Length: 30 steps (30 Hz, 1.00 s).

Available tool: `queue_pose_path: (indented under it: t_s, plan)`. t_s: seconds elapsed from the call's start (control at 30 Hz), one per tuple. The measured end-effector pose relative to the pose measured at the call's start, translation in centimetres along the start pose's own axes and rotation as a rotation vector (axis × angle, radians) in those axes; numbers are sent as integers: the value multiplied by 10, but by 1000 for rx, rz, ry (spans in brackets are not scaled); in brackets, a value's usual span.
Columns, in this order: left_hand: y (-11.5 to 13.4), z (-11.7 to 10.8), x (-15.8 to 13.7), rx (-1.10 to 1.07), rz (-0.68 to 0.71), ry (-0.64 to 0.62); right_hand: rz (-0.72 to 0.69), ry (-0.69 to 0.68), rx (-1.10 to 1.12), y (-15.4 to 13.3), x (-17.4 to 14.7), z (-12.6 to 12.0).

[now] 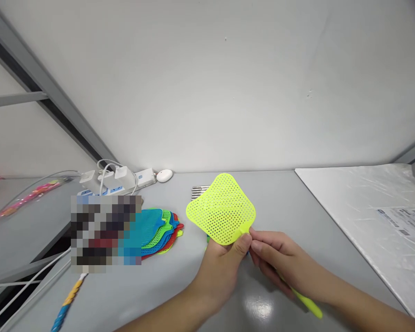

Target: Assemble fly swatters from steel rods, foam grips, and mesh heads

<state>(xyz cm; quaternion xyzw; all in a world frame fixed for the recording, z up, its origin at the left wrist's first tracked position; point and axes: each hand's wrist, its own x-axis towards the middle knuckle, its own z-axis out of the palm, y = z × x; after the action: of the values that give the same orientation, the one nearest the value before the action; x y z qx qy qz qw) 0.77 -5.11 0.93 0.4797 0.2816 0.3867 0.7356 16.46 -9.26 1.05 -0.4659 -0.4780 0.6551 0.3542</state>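
Judged step: fitting lime handle (307, 303) to fly-swatter head (223, 207).
Right hand (285, 260): grip closed on handle. Left hand (221, 265): pinching head above tabletop (141, 286); joint hidden. Next move calls for steady alignment. Stacked swatter heads (159, 237) left; metal rods (198, 192) behind.

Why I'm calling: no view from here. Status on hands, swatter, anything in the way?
Left hand pinching yellow swatter head at its neck; right hand around handle. Fingers hide whether they join. Stacked heads off left, apart from both hands.

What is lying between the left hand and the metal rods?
In the head view, the yellow swatter lies there, partly covering the metal rods.
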Motion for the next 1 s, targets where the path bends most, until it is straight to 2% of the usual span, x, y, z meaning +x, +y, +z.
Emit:
queue_pose_path:
  t_s: [0.13, 0.27, 0.37, 0.53, 0.6, 0.77, 0.83, 0.9, 0.97, 1.0]
  plan:
    - [-2, 0, 2, 25, 24, 89, 12, -17, 5, -3, 4, 2]
    - [-3, -8, 7, 51, 59, 207, -59, 87, -242, -5, 7, 2]
    - [8, -18, 14, 71, 167, 269, -151, 158, -477, -6, 6, 0]
    - [36, -35, 24, -28, 372, 390, -261, 195, -736, -9, -2, -8]
    - [43, -39, 26, -42, 434, 398, -301, 205, -831, -11, -5, -12]
    - [38, -37, 22, 17, 396, 348, -333, 201, -989, -13, -9, -19]
    - [31, -32, 18, 152, 327, 241, -363, 218, -1052, -11, -9, -19]
    - [25, -27, 13, 290, 217, 66, -410, 232, -1098, -8, -8, -19]
    - [21, -21, 9, 348, 100, -77, -459, 204, -1124, -6, -6, -18]
    - [20, -20, 8, 367, 65, -109, -478, 184, -1138, -6, -5, -18]
